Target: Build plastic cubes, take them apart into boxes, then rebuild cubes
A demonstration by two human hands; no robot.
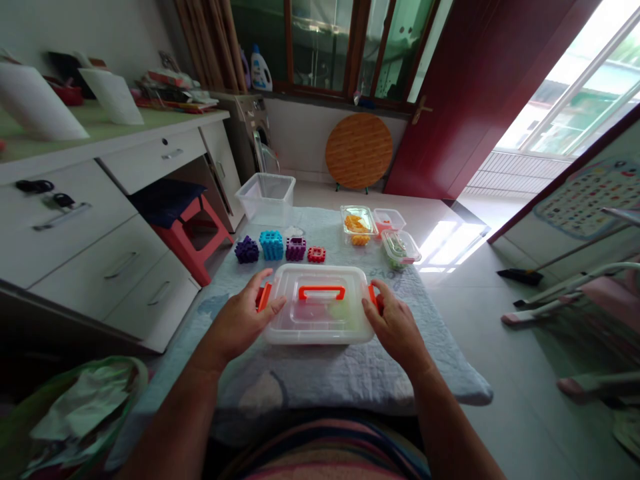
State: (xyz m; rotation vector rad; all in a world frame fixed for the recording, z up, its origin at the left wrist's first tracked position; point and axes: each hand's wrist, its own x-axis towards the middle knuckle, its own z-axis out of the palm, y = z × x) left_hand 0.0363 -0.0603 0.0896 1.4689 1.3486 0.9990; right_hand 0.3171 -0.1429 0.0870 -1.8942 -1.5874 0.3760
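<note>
A clear plastic box with an orange handle on its lid sits on a pale blue mat in front of me. My left hand presses against the box's left side at the orange latch, fingers curled over the lid edge. At the right side my right hand grips the other orange latch. Behind the box stand a dark purple block cluster, a cyan one, a violet one and a small red one.
Three small clear tubs with orange, red and green contents sit at the mat's far right. A larger lidless clear bin stands behind. White drawers and a red stool are at the left, a broom at the right.
</note>
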